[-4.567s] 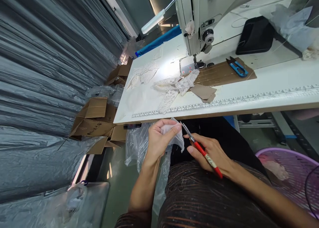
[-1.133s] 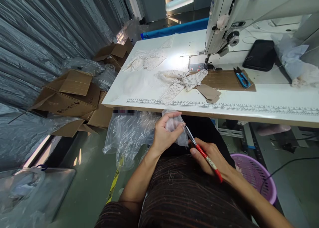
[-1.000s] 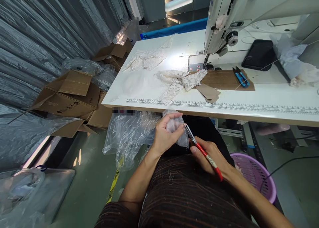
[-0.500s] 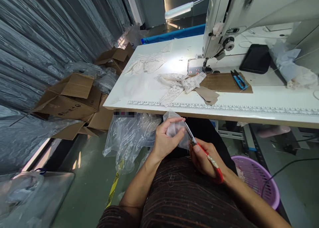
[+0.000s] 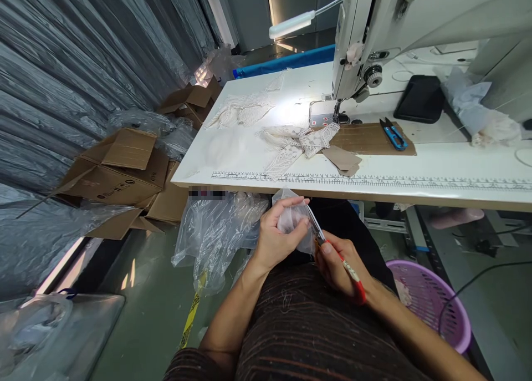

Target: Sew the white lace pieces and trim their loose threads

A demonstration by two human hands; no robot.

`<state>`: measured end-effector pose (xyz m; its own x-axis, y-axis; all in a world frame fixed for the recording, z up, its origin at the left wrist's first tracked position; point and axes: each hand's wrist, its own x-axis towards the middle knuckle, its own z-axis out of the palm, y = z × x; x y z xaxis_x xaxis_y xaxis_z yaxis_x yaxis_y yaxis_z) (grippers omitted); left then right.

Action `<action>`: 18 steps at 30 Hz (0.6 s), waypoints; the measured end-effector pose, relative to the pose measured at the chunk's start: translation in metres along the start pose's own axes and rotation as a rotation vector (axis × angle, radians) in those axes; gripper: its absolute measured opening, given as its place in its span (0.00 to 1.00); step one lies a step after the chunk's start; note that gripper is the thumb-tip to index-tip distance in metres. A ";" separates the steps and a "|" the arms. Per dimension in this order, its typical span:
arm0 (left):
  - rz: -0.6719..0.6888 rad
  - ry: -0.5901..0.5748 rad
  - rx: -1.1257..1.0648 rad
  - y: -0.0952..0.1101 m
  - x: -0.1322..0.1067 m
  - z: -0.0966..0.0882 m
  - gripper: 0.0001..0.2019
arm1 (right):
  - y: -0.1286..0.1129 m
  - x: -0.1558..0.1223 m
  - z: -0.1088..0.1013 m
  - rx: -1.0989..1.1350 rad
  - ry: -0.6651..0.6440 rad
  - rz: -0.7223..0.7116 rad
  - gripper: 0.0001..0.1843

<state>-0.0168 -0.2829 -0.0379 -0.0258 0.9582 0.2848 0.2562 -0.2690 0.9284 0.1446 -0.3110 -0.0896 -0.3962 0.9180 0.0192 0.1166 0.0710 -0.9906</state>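
Observation:
Just below the table's front edge, my left hand (image 5: 277, 232) is closed on a piece of sheer white fabric (image 5: 291, 217), its edge pinched between the fingertips. My right hand (image 5: 338, 262) grips scissors (image 5: 352, 274) with red handles, partly wrapped in something pale. Their metal blades point up and to the left and touch the fabric beside my left fingertips. Whether the blades are apart is hard to make out. Above my hands, strips of white lace (image 5: 305, 142) lie on the white table (image 5: 233, 159).
A sewing machine (image 5: 353, 48) stands on the table, with blue thread snips (image 5: 394, 134) on cardboard (image 5: 361, 137) and a black phone-like slab (image 5: 419, 98). Cardboard boxes (image 5: 128, 164) and plastic bags (image 5: 208, 231) are at left. A purple basket (image 5: 449, 303) sits on the floor at right.
My right hand and the scissors have shifted slightly left and down against the fabric. My left hand stays nearly still. The whole view has turned a little.

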 end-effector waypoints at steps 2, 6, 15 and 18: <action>0.002 0.003 -0.001 0.001 0.000 0.000 0.17 | 0.002 0.000 0.000 0.035 -0.024 0.006 0.26; 0.023 0.005 0.001 0.003 0.000 0.000 0.17 | -0.003 0.001 0.000 0.024 -0.020 0.041 0.27; -0.075 0.008 -0.062 -0.006 0.000 0.000 0.17 | -0.007 -0.003 -0.014 -0.111 -0.082 0.043 0.24; -0.178 0.086 -0.251 -0.011 0.005 0.001 0.20 | -0.012 -0.004 -0.029 -0.208 -0.036 0.003 0.20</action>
<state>-0.0192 -0.2752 -0.0474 -0.1332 0.9836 0.1216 -0.0063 -0.1235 0.9923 0.1706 -0.3039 -0.0737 -0.4270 0.9042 0.0075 0.3021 0.1505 -0.9413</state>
